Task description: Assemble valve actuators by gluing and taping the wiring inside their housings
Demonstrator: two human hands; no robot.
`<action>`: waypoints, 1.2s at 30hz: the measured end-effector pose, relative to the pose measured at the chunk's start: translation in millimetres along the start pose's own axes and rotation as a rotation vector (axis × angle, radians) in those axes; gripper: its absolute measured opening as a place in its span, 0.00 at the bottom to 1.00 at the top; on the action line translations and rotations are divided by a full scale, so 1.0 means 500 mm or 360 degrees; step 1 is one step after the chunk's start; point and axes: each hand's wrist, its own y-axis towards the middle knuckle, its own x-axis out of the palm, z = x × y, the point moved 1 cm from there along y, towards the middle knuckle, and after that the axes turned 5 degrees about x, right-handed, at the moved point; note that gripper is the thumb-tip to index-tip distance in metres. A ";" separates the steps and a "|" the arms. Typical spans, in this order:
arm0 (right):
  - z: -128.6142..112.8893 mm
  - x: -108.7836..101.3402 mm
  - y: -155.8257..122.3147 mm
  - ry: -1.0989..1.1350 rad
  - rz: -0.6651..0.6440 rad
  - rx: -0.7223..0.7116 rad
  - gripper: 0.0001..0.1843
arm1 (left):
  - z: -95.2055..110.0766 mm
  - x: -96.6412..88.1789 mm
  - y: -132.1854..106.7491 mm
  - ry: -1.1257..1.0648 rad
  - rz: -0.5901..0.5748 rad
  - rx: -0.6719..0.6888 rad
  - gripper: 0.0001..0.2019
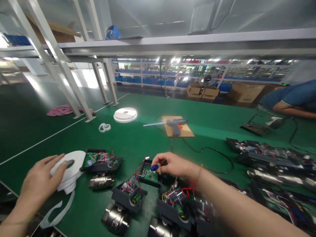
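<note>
Pinching a blue part [154,168] betw. thumb and fingertips, my R hand [174,164] holds it right over the green PCB [150,176] in an open black case, approx. ctr. of the near bench [128,138]. My L hand [41,179] lies at the white tape roll [78,159], fingers spread over its near side; how firmly they press, can't tell. A loose strip [69,205] curls below. Nearby: wired units w/ metal valves [116,220]. Beyond, a glue gun [175,126] lies on a tan board [187,132], w/ a white reel [125,114] to its L. Far R: a co-worker's blue sleeve [300,97].
</note>
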 end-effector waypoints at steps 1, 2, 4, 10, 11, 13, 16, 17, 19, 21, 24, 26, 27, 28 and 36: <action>0.000 -0.003 0.002 -0.0024 -0.0053 -0.0007 0.10 | 0.033 -0.028 -0.006 0.0005 0.0137 -0.0046 0.23; -0.001 -0.006 0.004 -0.0051 -0.0103 -0.0014 0.10 | 0.079 -0.053 -0.013 -0.0092 0.0232 -0.0017 0.23; -0.002 -0.013 0.009 -0.0116 -0.0186 -0.0034 0.11 | 0.198 -0.085 -0.026 -0.0418 0.0131 0.0240 0.16; -0.009 -0.027 0.024 -0.0405 -0.0288 -0.0194 0.10 | 0.500 -0.026 -0.044 -0.0729 -0.0951 0.0807 0.06; -0.009 -0.028 0.025 -0.0457 -0.0291 -0.0229 0.09 | 0.519 -0.010 -0.044 -0.0660 -0.1012 0.0770 0.06; -0.009 -0.031 0.026 -0.0547 -0.0302 -0.0283 0.08 | 0.538 0.012 -0.045 -0.0562 -0.1062 0.0723 0.07; -0.005 -0.038 0.028 -0.0649 -0.0306 -0.0329 0.07 | 0.545 0.023 -0.049 -0.0497 -0.1080 0.0693 0.08; -0.004 -0.041 0.029 -0.0676 -0.0302 -0.0345 0.07 | 0.546 0.023 -0.051 -0.0481 -0.1083 0.0684 0.09; -0.001 -0.050 0.032 -0.0720 -0.0280 -0.0386 0.10 | 0.547 0.023 -0.054 -0.0480 -0.1069 0.0662 0.11; 0.003 -0.058 0.036 -0.0756 -0.0255 -0.0422 0.14 | 0.547 0.023 -0.057 -0.0514 -0.1019 0.0644 0.16; 0.015 -0.066 0.043 -0.0795 -0.0254 -0.0445 0.10 | 0.546 0.026 -0.063 -0.0525 -0.0963 0.0654 0.19; 0.026 -0.068 0.049 -0.0796 -0.0287 -0.0447 0.07 | 0.545 0.029 -0.069 -0.0471 -0.0958 0.0685 0.17; 0.032 -0.068 0.051 -0.0787 -0.0300 -0.0440 0.07 | 0.545 0.031 -0.071 -0.0433 -0.0961 0.0698 0.16; 0.038 -0.068 0.054 -0.0774 -0.0309 -0.0428 0.07 | 0.545 0.032 -0.074 -0.0388 -0.0962 0.0708 0.15; 0.051 -0.070 0.061 -0.0653 -0.0360 -0.0298 0.05 | 0.558 0.038 -0.087 -0.0134 -0.0928 0.0738 0.08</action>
